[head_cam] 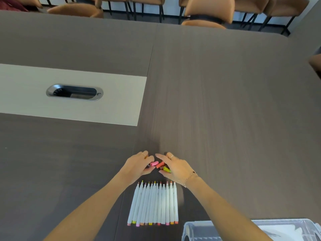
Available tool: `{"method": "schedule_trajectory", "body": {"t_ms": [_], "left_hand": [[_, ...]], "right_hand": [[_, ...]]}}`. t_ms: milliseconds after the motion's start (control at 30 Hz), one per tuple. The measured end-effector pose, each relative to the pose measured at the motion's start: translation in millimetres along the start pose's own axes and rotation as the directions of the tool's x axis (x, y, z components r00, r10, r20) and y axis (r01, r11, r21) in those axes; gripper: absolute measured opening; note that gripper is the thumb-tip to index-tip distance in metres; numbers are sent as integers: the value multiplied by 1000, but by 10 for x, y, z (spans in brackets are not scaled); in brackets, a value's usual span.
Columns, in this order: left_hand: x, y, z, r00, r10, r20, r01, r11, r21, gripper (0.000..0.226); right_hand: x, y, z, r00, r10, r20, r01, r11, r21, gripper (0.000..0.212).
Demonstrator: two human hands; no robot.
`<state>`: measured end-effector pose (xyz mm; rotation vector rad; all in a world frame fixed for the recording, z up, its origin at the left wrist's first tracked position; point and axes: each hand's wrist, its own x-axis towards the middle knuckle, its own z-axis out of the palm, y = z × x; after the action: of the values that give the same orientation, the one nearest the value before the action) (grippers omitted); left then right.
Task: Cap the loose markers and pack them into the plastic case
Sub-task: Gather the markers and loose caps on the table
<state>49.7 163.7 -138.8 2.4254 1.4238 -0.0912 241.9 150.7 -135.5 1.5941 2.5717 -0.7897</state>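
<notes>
A meeting room: a long dark conference table (225,84) with a cable port (74,92), ringed by tan chairs (209,11).

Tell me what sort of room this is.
Most likely a meeting or conference room: a long dark table with a built-in cable port set in a pale panel, and matching tan padded chairs lined along its far side.

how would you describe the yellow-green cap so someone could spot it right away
Start at the row of white markers near the table's front edge; just beyond their tips, caps lie between both hands. The yellow-green cap lies against the right hand, the only one not pink or orange-red.
</notes>
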Motion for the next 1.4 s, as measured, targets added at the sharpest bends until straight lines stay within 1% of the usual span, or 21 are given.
{"method": "schedule_trajectory", "body": {"t_ms": [100,200,367,433,567,700,800,900,967,1100,1133,1200,1267,1333,1400], "left_hand": [[-36,-39,16,1000,-2,-9,1,993,-121,30],[-46,-69,17,1000,20,-8,-21,984,-177,32],[-27,-47,-6,999,32,-17,-34,992,-123,55],[-26,-34,3,1000,13,-18,-16,988,-151,63],[-53,-31,16,1000,27,-7,-28,977,-211,68],[-77,-52,-6,999,6,51,7,964,-267,76],[-110,-48,-29,997,-24,80,47,950,-307,82],[-143,-37,-40,994,-27,105,59,949,-310,88],[-143,-39,-42,994,-8,105,39,955,-294,86],[-154,-70,-12,995,46,83,-26,974,-227,74],[-165,-80,0,998,32,56,-18,972,-236,73],[-199,-106,-7,997,-71,-5,67,959,-276,73],[-254,-156,-8,984,-171,-56,153,959,-239,69],[-322,-206,1,972,-227,-57,206,946,-249,63],[-374,-231,15,965,-262,-8,246,913,-325,59]], "right_hand": [[-24,10,8,1000,7,-1,-7,998,62,67],[-37,40,-5,1000,29,-5,-28,993,112,76],[-65,61,-27,997,65,-38,-59,987,148,88],[-78,68,-2,996,78,-43,-69,983,170,90],[-116,76,60,991,128,-42,-110,950,292,88],[-181,166,90,979,196,-59,-156,902,403,76],[-265,275,66,983,182,-12,-165,918,362,70],[-319,322,71,991,136,18,-135,943,305,68],[-318,320,108,992,125,19,-125,951,283,66],[-313,277,142,988,154,-20,-142,948,284,63],[-318,268,138,988,154,-27,-140,947,290,62],[-336,266,122,987,156,-31,-140,944,298,61],[-363,277,91,986,160,-33,-145,949,278,60],[-383,288,52,983,179,-44,-162,951,262,58],[-390,275,15,976,215,-38,-196,940,278,56]]}}
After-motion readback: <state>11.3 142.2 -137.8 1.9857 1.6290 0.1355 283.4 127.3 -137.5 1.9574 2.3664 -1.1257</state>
